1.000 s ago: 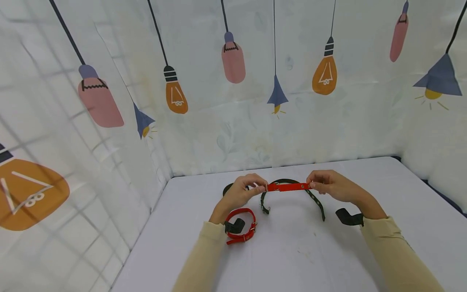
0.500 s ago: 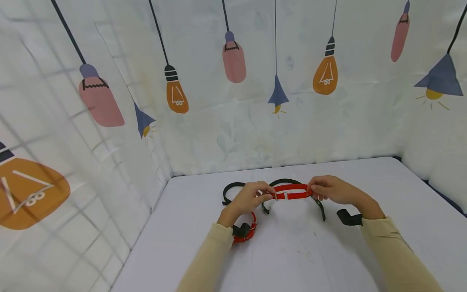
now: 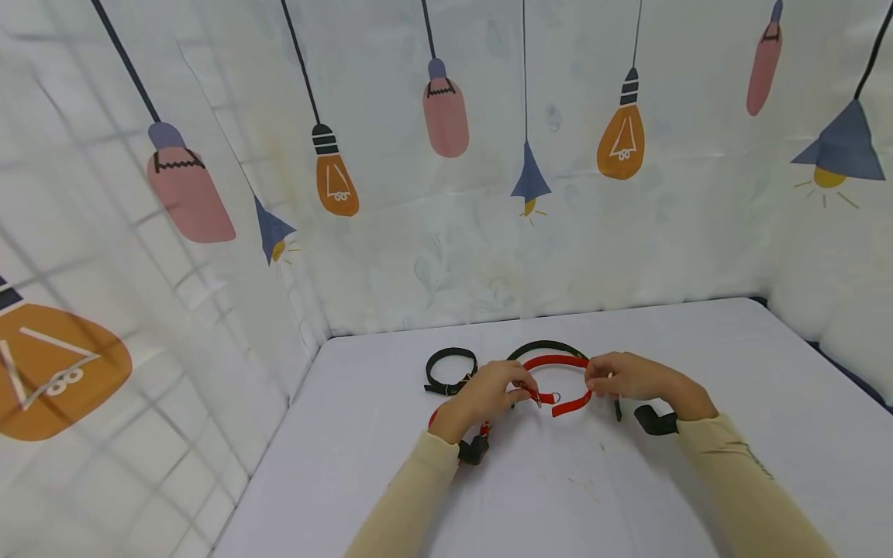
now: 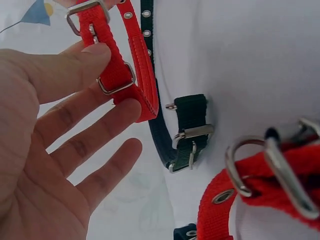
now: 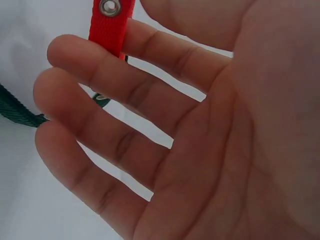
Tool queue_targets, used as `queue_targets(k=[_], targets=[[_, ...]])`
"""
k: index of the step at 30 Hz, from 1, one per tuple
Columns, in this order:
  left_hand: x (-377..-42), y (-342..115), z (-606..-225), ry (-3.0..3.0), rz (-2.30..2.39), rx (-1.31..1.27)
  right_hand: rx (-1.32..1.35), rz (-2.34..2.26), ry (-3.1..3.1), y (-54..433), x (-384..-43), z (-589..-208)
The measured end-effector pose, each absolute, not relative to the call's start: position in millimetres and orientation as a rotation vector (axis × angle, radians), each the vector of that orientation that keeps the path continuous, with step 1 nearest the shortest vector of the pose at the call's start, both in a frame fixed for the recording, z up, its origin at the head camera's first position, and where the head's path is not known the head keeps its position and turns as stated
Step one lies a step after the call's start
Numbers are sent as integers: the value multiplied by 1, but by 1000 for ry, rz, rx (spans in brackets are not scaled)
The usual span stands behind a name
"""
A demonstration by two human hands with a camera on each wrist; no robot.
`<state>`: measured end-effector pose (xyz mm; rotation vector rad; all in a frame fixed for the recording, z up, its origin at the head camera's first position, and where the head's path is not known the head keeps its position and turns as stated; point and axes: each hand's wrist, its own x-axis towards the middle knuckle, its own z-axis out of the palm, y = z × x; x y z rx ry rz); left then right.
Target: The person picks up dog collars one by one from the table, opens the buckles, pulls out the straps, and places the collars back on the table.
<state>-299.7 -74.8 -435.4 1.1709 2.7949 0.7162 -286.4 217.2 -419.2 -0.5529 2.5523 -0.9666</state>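
Note:
A red webbing collar (image 3: 554, 359) with metal eyelets is curved into a partly open loop. My left hand (image 3: 488, 391) pinches it by the buckle; in the left wrist view the thumb presses on the red strap (image 4: 116, 75), with the other fingers spread below. My right hand (image 3: 638, 376) holds the strap's opposite side, near the free end. In the right wrist view the eyeleted strap (image 5: 107, 30) runs behind a fingertip, and the thumb's tip is out of frame. Behind the red loop lies a dark green collar (image 3: 547, 344), its buckle (image 4: 195, 132) undone.
A second red collar (image 3: 484, 428) lies by my left wrist, mostly hidden in the head view. Farther back, a buckled dark collar (image 3: 430, 364) rests on the white-covered table (image 3: 530, 488). A printed cloth wall (image 3: 391, 271) stands behind the table.
The red collar has opened from a flat strip into a loop and come lower and nearer. My left hand has moved right and down, uncovering the dark collar; the right hand has lowered slightly.

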Motion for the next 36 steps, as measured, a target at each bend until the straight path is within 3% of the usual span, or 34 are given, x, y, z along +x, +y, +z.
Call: queue_targets(k=[22,36], targets=[[-295,-77,-445,3010,267,1029,-571,-757,2767,213,-292,-437],[-295,-109,-403,2925,681,863,-698,-920,2824,201,-288,-423]])
